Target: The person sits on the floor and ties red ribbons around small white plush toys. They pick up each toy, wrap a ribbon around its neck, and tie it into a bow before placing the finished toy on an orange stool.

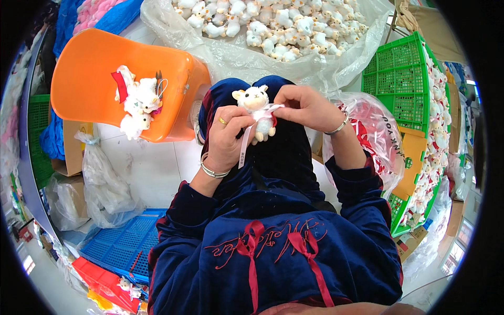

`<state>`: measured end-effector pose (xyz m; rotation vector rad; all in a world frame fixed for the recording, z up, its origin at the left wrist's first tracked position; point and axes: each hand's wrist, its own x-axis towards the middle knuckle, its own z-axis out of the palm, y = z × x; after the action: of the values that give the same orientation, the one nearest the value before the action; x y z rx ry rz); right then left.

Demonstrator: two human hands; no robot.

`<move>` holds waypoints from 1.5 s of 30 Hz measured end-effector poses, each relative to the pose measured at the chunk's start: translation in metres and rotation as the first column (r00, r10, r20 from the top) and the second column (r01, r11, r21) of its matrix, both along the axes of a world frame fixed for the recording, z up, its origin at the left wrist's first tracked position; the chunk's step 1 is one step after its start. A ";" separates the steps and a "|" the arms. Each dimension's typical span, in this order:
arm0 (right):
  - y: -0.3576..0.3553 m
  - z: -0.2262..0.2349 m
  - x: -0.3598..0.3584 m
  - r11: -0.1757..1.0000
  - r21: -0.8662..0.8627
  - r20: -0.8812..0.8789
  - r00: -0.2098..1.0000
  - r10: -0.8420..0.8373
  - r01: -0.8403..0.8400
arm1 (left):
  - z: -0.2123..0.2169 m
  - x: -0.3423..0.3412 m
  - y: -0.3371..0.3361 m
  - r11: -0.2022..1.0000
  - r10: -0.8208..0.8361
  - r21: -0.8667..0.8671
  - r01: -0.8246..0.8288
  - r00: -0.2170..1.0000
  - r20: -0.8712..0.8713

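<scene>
While the right hand (310,109) pinches a pale ribbon (244,145), the left hand (227,131) grips that ribbon against a white plush sheep (253,100), right of the orange chair (86,86); more plush toys (143,98) lie on that chair.

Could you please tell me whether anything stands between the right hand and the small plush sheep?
Nothing visible does: the right hand is right beside the plush sheep, pinching the pale ribbon at its neck, with the left hand at its other side.
</scene>
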<state>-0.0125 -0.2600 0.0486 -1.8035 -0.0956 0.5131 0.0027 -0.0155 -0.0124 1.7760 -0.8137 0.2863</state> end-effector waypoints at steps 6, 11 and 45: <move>0.006 0.009 0.000 0.968 0.193 0.215 0.956 -0.198 0.157 | -0.001 -0.001 0.000 1.000 0.012 0.000 -0.012 1.000 -0.018; 0.025 -0.009 -0.005 0.878 0.265 0.020 0.908 -0.418 0.398 | 0.001 -0.001 0.000 1.000 0.011 0.005 -0.011 1.000 -0.023; 0.051 -0.040 -0.013 0.950 0.018 0.251 0.919 -0.305 0.310 | -0.003 0.006 0.026 0.993 0.107 0.062 -0.099 0.985 -0.139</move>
<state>-0.0259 -0.2090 0.0081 -1.8548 0.0212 0.0592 0.0088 0.0102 -0.0153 1.8701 -0.6345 0.2048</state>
